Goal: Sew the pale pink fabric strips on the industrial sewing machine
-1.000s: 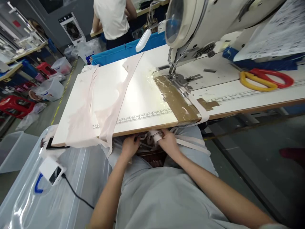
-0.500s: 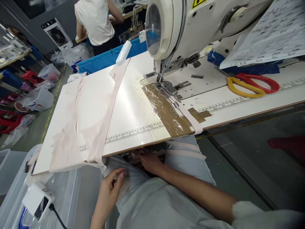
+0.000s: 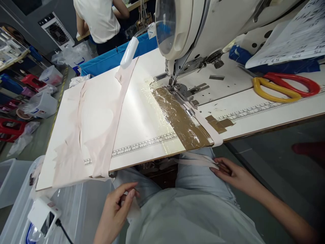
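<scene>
Over my lap at the right, my right hand (image 3: 232, 173) pinches the end of a narrow pale pink fabric strip (image 3: 195, 158), which runs left under the table edge. My left hand (image 3: 115, 208) is curled near the front edge of the table, with a pale piece of fabric (image 3: 133, 208) showing below its fingers; the grip itself is partly hidden. Above, the sewing machine (image 3: 175, 73) has another pale strip (image 3: 209, 127) running from its metal guide over the table edge. Cut pale pink fabric (image 3: 101, 152) lies across the left of the white table (image 3: 142, 115).
Scissors with yellow and red handles (image 3: 276, 89) lie right of the machine, near a printed sheet (image 3: 284, 44). A clear plastic bin (image 3: 86, 206) stands below left, with a white device (image 3: 44, 215) and cable on it. A person (image 3: 98, 20) works beyond the blue cloth (image 3: 101, 64).
My right hand has come out from under the table edge and moved right, now with the strip's end in its fingers. My left hand has barely moved. The view has shifted slightly.
</scene>
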Demonstrator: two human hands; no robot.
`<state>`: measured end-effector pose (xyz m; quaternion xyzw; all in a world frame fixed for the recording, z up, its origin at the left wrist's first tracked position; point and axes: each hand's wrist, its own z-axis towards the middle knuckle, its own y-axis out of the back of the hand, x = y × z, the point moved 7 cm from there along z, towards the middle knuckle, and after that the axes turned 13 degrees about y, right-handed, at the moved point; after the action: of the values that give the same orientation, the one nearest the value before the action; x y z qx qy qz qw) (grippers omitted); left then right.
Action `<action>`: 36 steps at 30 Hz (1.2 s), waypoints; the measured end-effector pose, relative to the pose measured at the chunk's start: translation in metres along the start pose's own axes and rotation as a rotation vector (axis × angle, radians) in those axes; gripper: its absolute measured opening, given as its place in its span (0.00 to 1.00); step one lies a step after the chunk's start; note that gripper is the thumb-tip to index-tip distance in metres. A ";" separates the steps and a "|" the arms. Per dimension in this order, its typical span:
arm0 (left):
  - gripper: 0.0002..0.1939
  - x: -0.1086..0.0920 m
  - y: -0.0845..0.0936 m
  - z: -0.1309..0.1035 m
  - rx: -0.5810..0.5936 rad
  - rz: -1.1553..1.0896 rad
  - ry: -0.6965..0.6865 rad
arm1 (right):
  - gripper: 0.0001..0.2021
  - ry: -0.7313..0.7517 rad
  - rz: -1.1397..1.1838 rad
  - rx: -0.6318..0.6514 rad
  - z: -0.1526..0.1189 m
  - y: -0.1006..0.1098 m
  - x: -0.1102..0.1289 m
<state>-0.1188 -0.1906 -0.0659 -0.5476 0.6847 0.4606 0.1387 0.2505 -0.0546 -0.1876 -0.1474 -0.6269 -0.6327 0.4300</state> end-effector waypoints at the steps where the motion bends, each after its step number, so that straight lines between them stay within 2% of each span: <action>1: 0.20 -0.004 0.003 -0.004 -0.017 -0.013 -0.004 | 0.11 0.015 0.028 0.063 0.004 -0.003 0.000; 3: 0.18 -0.008 0.009 -0.011 -0.050 -0.045 -0.004 | 0.09 0.050 0.045 0.163 0.010 -0.004 0.008; 5: 0.17 -0.010 0.012 -0.018 -0.055 -0.079 -0.007 | 0.07 0.093 0.039 0.202 0.016 -0.005 0.029; 8: 0.18 -0.014 0.014 -0.025 -0.030 -0.146 -0.013 | 0.04 0.250 0.012 0.219 0.029 -0.015 0.083; 9: 0.18 -0.016 0.014 -0.027 -0.022 -0.165 -0.018 | 0.05 0.377 -0.041 0.214 0.036 -0.020 0.105; 10: 0.18 -0.019 0.014 -0.028 -0.019 -0.180 -0.022 | 0.06 0.445 -0.062 0.209 0.042 -0.025 0.122; 12: 0.17 -0.025 0.014 -0.030 -0.023 -0.191 -0.036 | 0.08 0.525 -0.101 0.196 0.056 -0.032 0.144; 15: 0.16 -0.036 0.015 -0.032 -0.027 -0.188 -0.061 | 0.12 0.543 -0.127 0.196 0.067 -0.035 0.149; 19: 0.13 -0.056 0.015 -0.031 -0.007 -0.191 -0.127 | 0.20 0.503 -0.129 0.219 0.051 -0.026 0.125; 22: 0.11 -0.079 0.009 -0.029 0.044 -0.184 -0.211 | 0.19 0.354 0.031 0.297 0.030 -0.021 0.103; 25: 0.10 -0.107 0.002 -0.029 0.018 -0.206 -0.237 | 0.18 0.175 0.307 0.335 0.014 -0.016 0.097; 28: 0.11 -0.135 -0.001 -0.030 -0.074 -0.293 -0.218 | 0.22 0.048 0.496 0.284 0.012 -0.004 0.106; 31: 0.11 -0.164 -0.003 -0.028 -0.098 -0.372 -0.251 | 0.23 0.025 0.668 0.230 0.020 0.012 0.125; 36: 0.13 -0.203 -0.004 -0.015 -0.094 -0.479 -0.382 | 0.11 0.334 0.886 0.251 0.041 0.032 0.180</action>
<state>-0.0367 -0.0757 0.0814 -0.6028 0.4757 0.5405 0.3438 0.1538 -0.0770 -0.0284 -0.2438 -0.4976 -0.3235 0.7670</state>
